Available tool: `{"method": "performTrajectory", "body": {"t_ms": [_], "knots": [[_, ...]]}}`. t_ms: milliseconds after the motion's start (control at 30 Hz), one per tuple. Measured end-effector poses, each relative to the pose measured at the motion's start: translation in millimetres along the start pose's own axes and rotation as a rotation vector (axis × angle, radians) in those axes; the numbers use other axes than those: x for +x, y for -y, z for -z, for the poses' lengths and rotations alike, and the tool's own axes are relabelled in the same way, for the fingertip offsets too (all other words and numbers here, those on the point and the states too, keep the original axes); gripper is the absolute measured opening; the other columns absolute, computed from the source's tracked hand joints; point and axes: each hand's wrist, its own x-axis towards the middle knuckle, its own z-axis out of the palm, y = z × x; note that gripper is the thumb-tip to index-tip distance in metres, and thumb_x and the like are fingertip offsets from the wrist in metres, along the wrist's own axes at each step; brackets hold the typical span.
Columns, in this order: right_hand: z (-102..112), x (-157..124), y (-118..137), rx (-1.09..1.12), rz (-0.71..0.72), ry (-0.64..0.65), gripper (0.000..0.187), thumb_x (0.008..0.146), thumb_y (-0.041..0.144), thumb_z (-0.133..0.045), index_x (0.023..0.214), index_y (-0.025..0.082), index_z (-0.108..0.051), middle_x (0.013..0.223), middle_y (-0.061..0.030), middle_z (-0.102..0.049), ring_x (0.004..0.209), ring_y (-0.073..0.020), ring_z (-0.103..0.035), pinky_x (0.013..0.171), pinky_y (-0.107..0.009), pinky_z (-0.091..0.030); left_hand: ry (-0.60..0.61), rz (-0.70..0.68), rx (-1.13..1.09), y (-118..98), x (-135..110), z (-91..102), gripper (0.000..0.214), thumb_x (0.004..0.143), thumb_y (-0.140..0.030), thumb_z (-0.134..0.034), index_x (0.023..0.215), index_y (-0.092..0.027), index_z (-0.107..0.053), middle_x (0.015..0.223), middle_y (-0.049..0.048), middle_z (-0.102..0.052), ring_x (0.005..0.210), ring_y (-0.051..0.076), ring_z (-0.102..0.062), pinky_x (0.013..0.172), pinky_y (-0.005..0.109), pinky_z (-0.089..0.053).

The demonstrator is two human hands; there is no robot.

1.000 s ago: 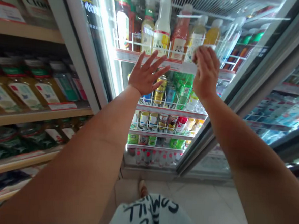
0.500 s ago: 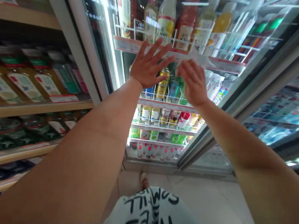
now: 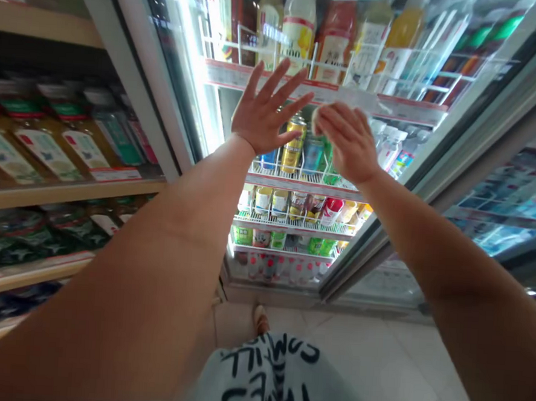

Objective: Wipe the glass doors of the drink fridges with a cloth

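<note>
Your left hand [image 3: 266, 113] spreads open at the top shelf's [image 3: 392, 105] front edge. Your right hand [image 3: 348, 143] curls, grip unclear, beside the yellow can [image 3: 293, 144] — kept upright by the lower shelf's [image 3: 296, 184] front rail.

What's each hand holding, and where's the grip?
Left hand: open, fingers spread, nothing held. Right hand, before the white wire cooler shelf: pale blur at its fingertips, grip cannot be told.

Glossy glass cooler door [image 3: 167, 67], white wire metal racks [image 3: 297, 172], shiny gold can [image 3: 294, 144], matt wooden shelves [image 3: 64, 194].
</note>
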Motion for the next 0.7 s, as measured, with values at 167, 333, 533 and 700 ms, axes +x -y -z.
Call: {"method": "performTrajectory", "body": {"t_ms": [167,333,533,700], "knots": [[-1.9,3.2,-1.8,-0.048,-0.12,-0.172,0.054,0.11,0.031,-0.021,0.162,0.034,-0.036,0.162,0.0001,-0.044,0.156,-0.0257,-0.029,0.129,-0.055,-0.024,-0.044,-0.055,0.109,1.9,-1.8,-5.1,0.074,0.098,-0.057,-0.057,0.164,-0.04,-0.029,0.169,-0.0076,-0.011,0.157,0.027,0.0,0.126,0.045,0.02],[-3.3,0.4,-1.9,-0.027,0.1,0.012,0.052,0.11,0.03,-0.024,0.158,0.035,-0.042,0.16,0.0047,-0.047,0.153,-0.0213,-0.035,0.129,-0.05,-0.027,-0.03,-0.052,0.135,2.6,-1.8,-6.5,0.071,0.101,-0.06,-0.053,0.164,-0.039,-0.03,0.169,-0.0048,-0.012,0.157,0.025,0.002,0.125,0.043,0.023],[-6.4,-3.1,-4.9,-0.067,-0.023,-0.149,0.052,0.112,0.034,-0.02,0.159,0.031,-0.041,0.161,0.0013,-0.045,0.155,-0.0228,-0.032,0.128,-0.053,-0.028,-0.023,-0.048,0.081,3.2,-2.5,-6.2,0.072,0.101,-0.058,-0.055,0.164,-0.04,-0.027,0.169,-0.0074,-0.009,0.157,0.026,0.004,0.128,0.05,0.017],[-7.5,-7.6,-1.6,-0.064,0.002,-0.134,0.05,0.112,0.034,-0.022,0.157,0.034,-0.044,0.16,0.0022,-0.048,0.154,-0.02,-0.033,0.129,-0.048,-0.028,-0.022,-0.039,0.083,2.3,-2.0,-5.6,0.072,0.1,-0.057,-0.055,0.164,-0.04,-0.028,0.169,-0.0072,-0.01,0.157,0.027,0.001,0.128,0.051,0.016]]}}
